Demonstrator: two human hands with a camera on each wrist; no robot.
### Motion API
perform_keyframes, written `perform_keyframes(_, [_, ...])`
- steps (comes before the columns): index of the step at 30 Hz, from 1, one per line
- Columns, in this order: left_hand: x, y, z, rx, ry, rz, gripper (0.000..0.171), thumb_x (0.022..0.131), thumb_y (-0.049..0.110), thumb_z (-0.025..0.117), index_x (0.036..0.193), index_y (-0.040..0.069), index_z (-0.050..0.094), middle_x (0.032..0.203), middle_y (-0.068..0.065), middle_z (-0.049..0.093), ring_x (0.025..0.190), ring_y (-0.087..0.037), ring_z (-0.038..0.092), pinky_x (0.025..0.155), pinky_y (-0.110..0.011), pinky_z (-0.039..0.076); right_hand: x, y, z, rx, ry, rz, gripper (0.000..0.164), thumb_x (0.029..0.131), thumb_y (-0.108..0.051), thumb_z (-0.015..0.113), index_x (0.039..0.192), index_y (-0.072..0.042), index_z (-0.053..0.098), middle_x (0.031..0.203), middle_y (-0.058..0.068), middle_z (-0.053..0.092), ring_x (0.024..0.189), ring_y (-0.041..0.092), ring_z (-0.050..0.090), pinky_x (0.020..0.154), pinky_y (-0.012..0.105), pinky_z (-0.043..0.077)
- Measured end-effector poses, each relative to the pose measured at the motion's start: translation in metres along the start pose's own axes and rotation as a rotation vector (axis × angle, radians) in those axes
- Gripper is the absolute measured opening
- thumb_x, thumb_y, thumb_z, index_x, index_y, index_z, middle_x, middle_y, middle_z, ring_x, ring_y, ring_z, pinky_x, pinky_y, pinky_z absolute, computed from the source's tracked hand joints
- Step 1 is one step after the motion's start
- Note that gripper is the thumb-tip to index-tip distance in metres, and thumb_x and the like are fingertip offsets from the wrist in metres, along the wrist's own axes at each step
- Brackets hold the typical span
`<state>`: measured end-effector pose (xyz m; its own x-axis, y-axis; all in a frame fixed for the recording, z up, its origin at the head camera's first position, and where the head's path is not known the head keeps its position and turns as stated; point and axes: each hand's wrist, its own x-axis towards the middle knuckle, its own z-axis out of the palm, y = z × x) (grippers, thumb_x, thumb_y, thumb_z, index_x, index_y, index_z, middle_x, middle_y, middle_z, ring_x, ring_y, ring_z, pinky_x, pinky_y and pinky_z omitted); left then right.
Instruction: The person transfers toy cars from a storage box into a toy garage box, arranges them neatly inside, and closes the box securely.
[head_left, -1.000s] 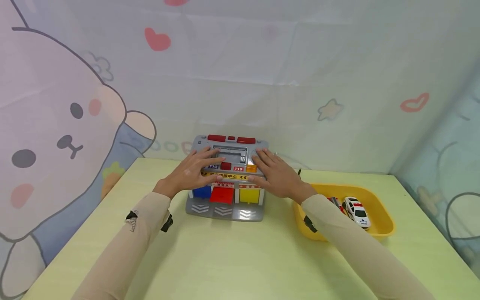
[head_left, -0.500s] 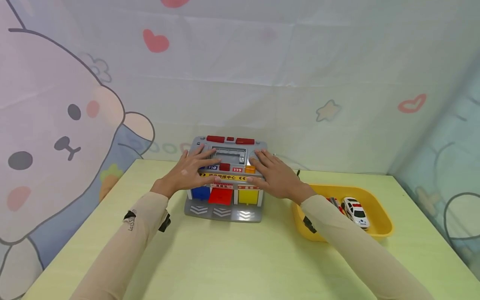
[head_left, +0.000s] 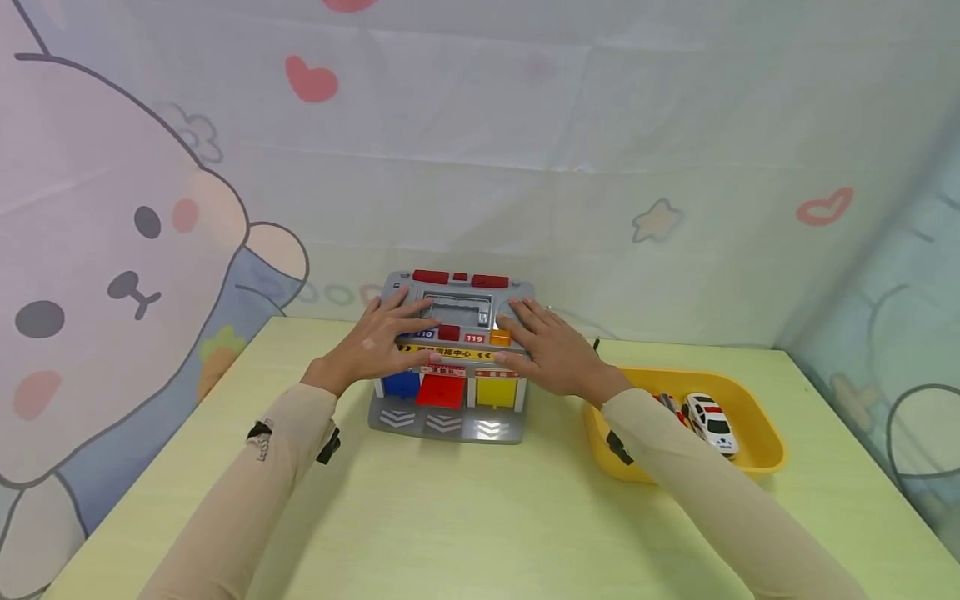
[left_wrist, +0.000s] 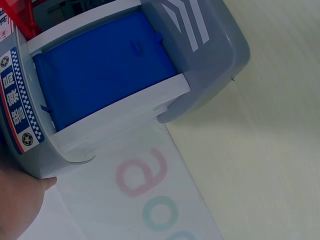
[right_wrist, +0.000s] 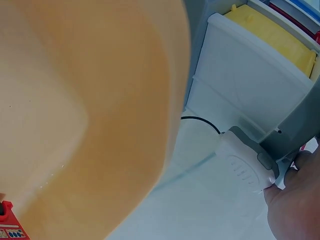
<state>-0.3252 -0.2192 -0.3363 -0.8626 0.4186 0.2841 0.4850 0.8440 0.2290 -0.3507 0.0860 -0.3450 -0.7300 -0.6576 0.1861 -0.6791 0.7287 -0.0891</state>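
A grey toy garage [head_left: 446, 427] with red, blue and yellow doors stands near the back of the table. My left hand [head_left: 372, 343] rests on the left of its roof, fingers spread. On the roof's right side lies my right hand [head_left: 557, 350], its fingers extended close to the orange button [head_left: 501, 337]. The middle red door [head_left: 441, 392] is tilted outward. In the left wrist view the blue door [left_wrist: 105, 67] hangs down in its frame. The yellow door [head_left: 496, 392] also covers its bay. The undersides of both hands are hidden.
To the right stands a yellow tray [head_left: 761, 433] holding a white toy police car [head_left: 711, 423] and a red toy vehicle [head_left: 671, 407], partly behind my right sleeve. Behind the table hangs a printed cloth [head_left: 465, 167]. A black cord [right_wrist: 200, 119] runs beside the garage.
The head view has shifted very slightly. Both hands keep their places on the garage roof, and the doors look the same.
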Motion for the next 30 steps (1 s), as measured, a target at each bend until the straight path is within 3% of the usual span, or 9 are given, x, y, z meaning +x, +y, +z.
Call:
perform_keyframes(17, [-0.0006, 0.0052, 0.0010, -0.023, 0.003, -0.015, 0.059, 0.090, 0.051, 0.064, 0.139, 0.018, 0.061, 0.159, -0.011, 0.041, 0.155, -0.041, 0.012, 0.120, -0.070, 0.005, -0.0027, 0.0003, -0.0032, 0.003, 0.001, -0.005, 0.071, 0.102, -0.059, 0.038, 0.160, -0.019, 0.026, 0.169, 0.010, 0.010, 0.157, 0.032, 0.006, 0.127, 0.048, 0.013])
perform_keyframes(26, [-0.0005, 0.0038, 0.0002, 0.052, 0.029, 0.010, 0.056, 0.090, 0.050, 0.064, 0.137, 0.019, 0.064, 0.157, -0.012, 0.044, 0.153, -0.042, 0.020, 0.119, -0.071, 0.013, -0.0002, 0.0008, -0.0007, -0.006, -0.003, -0.007, 0.071, 0.102, -0.059, 0.037, 0.160, -0.020, 0.025, 0.169, 0.010, 0.010, 0.158, 0.032, 0.005, 0.127, 0.048, 0.012])
perform_keyframes(30, [-0.0015, 0.0020, -0.0021, 0.044, 0.029, 0.016, 0.054, 0.090, 0.049, 0.065, 0.135, 0.018, 0.065, 0.156, -0.011, 0.046, 0.151, -0.039, 0.024, 0.119, -0.069, 0.015, 0.0021, 0.0002, 0.0010, -0.013, -0.011, -0.005, 0.071, 0.102, -0.060, 0.036, 0.160, -0.021, 0.023, 0.170, 0.009, 0.007, 0.158, 0.031, 0.003, 0.127, 0.047, 0.011])
